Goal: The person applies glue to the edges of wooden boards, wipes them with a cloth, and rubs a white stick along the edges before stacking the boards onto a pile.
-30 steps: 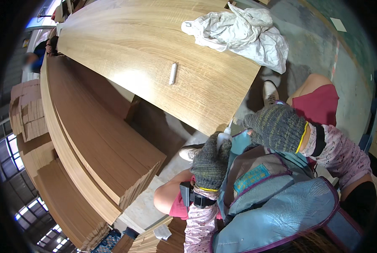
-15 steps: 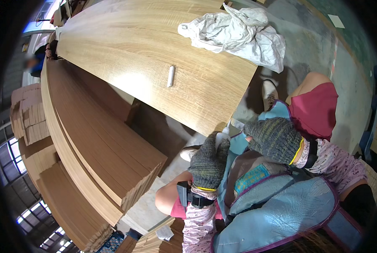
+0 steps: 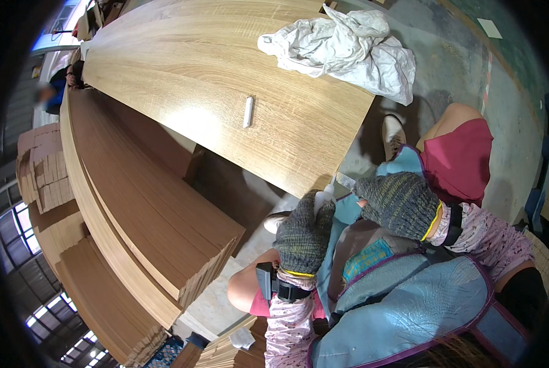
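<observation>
My left hand, in a dark grey knitted glove, is closed round a small white squeeze bottle. The bottle's thin nozzle points up beside the near corner of a wood-grain board. My right hand, gloved alike, is closed on a thin, flat, pale blade-like piece, whose end sticks out toward the nozzle; its handle is hidden in the glove. On the board lies a short white stick. A crumpled white cloth drapes over the board's far right edge.
Long stacks of brown boards stand to the left, with more stacked panels behind them. At the far left end a person in blue is partly visible. My blue apron covers my lap. Concrete floor shows at right.
Almost nothing differs. Both hands keep their grips and places by the board's corner.
</observation>
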The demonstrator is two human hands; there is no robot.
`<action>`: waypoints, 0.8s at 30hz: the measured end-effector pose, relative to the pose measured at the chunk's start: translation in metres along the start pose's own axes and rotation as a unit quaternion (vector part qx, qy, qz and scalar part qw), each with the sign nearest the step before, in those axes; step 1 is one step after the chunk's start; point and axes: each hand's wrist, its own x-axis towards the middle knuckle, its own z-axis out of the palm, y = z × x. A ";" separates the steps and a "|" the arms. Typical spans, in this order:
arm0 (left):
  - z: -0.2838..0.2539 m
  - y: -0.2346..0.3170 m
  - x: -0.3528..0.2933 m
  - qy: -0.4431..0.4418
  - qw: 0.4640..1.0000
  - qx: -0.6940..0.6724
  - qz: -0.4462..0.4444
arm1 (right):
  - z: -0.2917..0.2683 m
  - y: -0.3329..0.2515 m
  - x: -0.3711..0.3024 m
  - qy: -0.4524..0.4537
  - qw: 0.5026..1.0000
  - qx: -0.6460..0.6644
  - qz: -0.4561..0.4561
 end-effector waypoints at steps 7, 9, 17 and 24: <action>-0.006 0.007 0.003 -0.004 1.000 -0.007 0.009 | 0.000 -0.001 -0.003 -0.017 0.999 -0.033 0.015; -0.006 0.006 0.002 0.000 1.000 -0.002 0.016 | -0.002 -0.004 -0.001 -0.016 0.999 -0.024 0.018; -0.002 0.001 0.003 0.034 0.998 -0.012 0.048 | 0.002 0.001 0.000 -0.031 0.999 0.008 0.018; 0.001 0.000 0.003 0.056 0.996 -0.003 0.065 | 0.005 0.001 0.000 -0.019 1.000 -0.020 -0.008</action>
